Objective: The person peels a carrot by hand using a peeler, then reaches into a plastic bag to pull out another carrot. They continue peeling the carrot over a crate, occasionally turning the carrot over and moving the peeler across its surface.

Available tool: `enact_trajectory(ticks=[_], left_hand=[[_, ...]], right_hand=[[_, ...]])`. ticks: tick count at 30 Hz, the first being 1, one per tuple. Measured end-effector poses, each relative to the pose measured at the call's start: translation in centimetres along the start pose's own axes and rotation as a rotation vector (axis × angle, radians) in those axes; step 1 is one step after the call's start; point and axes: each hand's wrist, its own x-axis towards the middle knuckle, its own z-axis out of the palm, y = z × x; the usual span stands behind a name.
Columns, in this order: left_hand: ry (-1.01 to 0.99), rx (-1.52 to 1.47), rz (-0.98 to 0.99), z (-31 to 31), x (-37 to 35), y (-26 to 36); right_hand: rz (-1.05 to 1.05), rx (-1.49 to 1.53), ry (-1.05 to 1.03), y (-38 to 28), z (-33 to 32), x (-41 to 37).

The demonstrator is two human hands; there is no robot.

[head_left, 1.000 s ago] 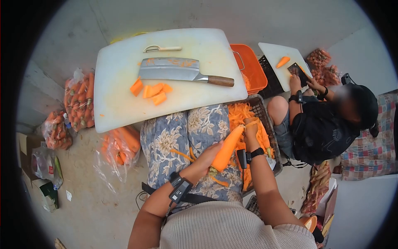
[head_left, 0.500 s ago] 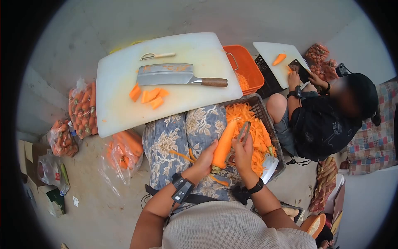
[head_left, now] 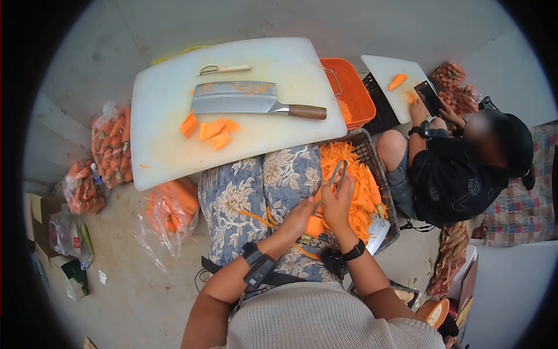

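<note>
My left hand (head_left: 298, 218) is closed round a large peeled carrot (head_left: 315, 227) above my lap; only its thick stem end shows below my fingers. A metal peeler (head_left: 337, 177) is gripped in my right hand (head_left: 337, 205), which is close against my left hand and covers most of the carrot. Beneath and beyond my hands, orange peelings (head_left: 363, 189) fill a dark crate (head_left: 393, 216). Strips of peel (head_left: 256, 218) lie on my flowered trousers.
Ahead, a white cutting board (head_left: 168, 93) carries a cleaver (head_left: 235, 98), a second peeler (head_left: 225, 69) and carrot chunks (head_left: 213, 129). An orange bin (head_left: 363, 102) stands behind the crate. Bagged carrots (head_left: 171, 206) lie left. At right, a person (head_left: 459, 168) sits by another board (head_left: 383, 72).
My right hand and its peeler have shifted slightly up and left over the carrot, hiding its upper part. The carrot sits lower behind my hands. The view has shifted slightly.
</note>
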Motion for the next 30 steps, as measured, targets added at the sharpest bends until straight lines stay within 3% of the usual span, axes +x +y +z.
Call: enact_trajectory(ticks=[5,7,9,12,13,17,20,22,25,26,28,30], left_hand=[[0.091,0.051,0.092,0.4,0.4,-0.6],[0.005,-0.006,-0.064,0.8,-0.6,1.6],[0.004,-0.049,-0.077,0.7,-0.4,1.4],[-0.012,-0.077,-0.096,0.6,-0.3,1.3],[-0.028,-0.067,-0.097,0.6,-0.4,1.3],[-0.02,-0.071,-0.109,0.9,-0.7,1.9],[-0.025,-0.088,-0.098,0.9,-0.6,1.7],[-0.018,-0.06,-0.105,0.9,-0.8,1.8],[-0.046,-0.023,-0.089,1.1,-1.6,2.5],[-0.046,-0.018,-0.084,0.6,-1.6,2.3],[-0.139,-0.109,-0.154,-0.7,-1.2,1.9],[-0.139,-0.213,-0.176,-0.9,-1.3,2.1]], right_hand=[[0.14,-0.036,-0.004,3.7,0.6,3.6],[0.152,-0.059,-0.042,4.5,1.1,4.2],[0.262,-0.022,-0.021,5.2,1.5,4.9],[0.232,0.005,0.023,10.0,1.9,6.5],[0.298,0.16,-0.059,8.2,1.2,6.8],[0.328,0.148,-0.021,8.1,1.7,7.0],[0.48,0.27,-0.024,9.1,1.6,7.5],[0.627,0.248,0.044,9.4,1.5,7.9],[0.543,0.145,0.192,17.3,2.0,7.7],[0.539,0.151,0.194,16.5,1.5,7.2],[0.946,0.598,0.198,15.2,0.2,5.5],[0.996,0.67,0.119,17.2,-1.0,3.2]])
